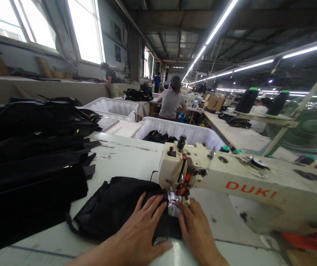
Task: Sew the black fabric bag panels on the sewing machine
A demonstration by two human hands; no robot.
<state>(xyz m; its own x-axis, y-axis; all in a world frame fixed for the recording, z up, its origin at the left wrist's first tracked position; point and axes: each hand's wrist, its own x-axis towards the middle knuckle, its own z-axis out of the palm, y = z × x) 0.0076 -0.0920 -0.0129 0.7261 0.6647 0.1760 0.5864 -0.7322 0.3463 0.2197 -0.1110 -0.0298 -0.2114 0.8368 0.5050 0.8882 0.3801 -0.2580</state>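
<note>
A black fabric piece (111, 207) lies on the pale table under the head of a cream sewing machine (210, 166) marked DUKI. My left hand (144, 221) rests flat on the fabric with its fingers spread, just left of the lit needle area. On the right of the needle, my right hand (194, 225) is closed at the fabric's edge, thumb and forefinger together near the presser foot. Its fingertips are partly hidden, and the cloth seems to be between them and the table.
Stacked black fabric pieces (31, 147) fill the left side. White bins (180, 129) stand behind the table. Thread cones (248, 100) and a green fan (310, 125) are at the right. A person in grey (171, 103) sits farther back.
</note>
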